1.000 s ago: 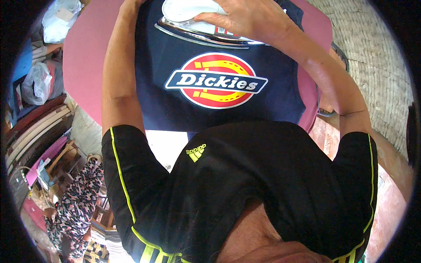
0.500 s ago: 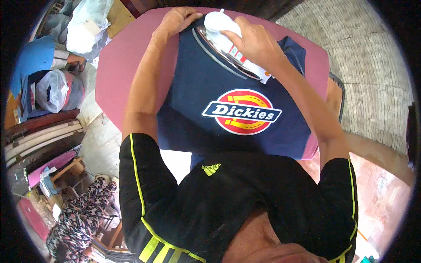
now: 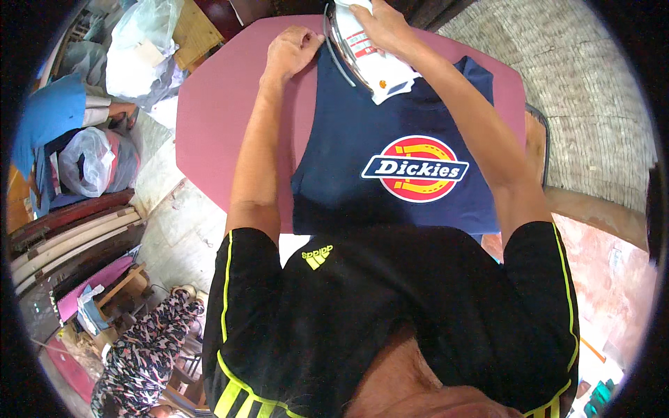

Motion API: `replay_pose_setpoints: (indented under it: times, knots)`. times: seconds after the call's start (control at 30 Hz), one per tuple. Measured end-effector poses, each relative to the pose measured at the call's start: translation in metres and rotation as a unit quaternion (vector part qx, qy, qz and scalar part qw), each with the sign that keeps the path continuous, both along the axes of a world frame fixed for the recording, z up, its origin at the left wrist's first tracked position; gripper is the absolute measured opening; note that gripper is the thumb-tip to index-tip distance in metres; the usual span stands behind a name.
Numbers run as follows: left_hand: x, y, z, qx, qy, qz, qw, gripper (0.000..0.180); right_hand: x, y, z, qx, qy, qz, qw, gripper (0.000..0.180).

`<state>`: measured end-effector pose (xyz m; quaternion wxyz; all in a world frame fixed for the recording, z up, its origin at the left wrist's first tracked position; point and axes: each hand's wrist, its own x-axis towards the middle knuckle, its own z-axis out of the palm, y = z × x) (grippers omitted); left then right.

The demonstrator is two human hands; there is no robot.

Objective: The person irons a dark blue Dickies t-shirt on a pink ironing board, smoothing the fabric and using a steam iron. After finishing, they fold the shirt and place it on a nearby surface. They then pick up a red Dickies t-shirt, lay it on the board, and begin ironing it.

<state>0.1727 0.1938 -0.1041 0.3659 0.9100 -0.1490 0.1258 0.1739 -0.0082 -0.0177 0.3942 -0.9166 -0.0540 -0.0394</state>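
Note:
A dark blue sleeveless shirt (image 3: 334, 167) with a round red and yellow print lies flat on a mauve-covered board (image 3: 223, 132). My right hand (image 3: 382, 29) is closed around the handle of a white clothes iron (image 3: 369, 66). The iron stands on the far left part of the shirt, its metal soleplate edge facing left. Beside it, my left hand (image 3: 293, 52) is at the shirt's far left edge, fingers bent and thumb and fingertip closed at the cloth. Part of the iron's handle lies hidden under my right hand.
Plastic bags (image 3: 143, 56) and a bundle in clear plastic (image 3: 87, 160) are on the left. Another person in camouflage-patterned clothes (image 3: 150, 348) is at the lower left. A woven mat (image 3: 536, 63) lies at the far right, beyond the board's edge.
The iron in my right hand has moved away from me and leftward over the shirt. My left hand is slightly nearer me. The shirt and board appear shifted right in view.

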Motion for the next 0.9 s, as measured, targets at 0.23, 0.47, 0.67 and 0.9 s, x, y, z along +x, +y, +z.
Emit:
replay_pose_setpoints:
  times: [0.23,0.47,0.67,0.9]
  knots:
    - [0.008,0.003,-0.018,0.004,-0.108,0.012,0.994,0.015,0.0,-0.012,-0.021,-0.051,-0.056,0.013,0.997,0.05]
    - [0.015,0.008,-0.023,0.007,-0.025,0.021,0.999,0.024,0.0,-0.025,-0.015,-0.05,0.003,0.068,0.996,0.045]
    - [0.015,0.001,-0.003,0.029,0.099,0.05,0.993,0.022,-0.05,-0.064,0.024,-0.062,0.111,0.158,0.979,0.046]
    - [0.004,0.013,0.005,-0.25,0.26,-0.011,0.933,0.017,-0.033,-0.066,0.015,-0.128,-0.064,0.313,0.939,0.038]
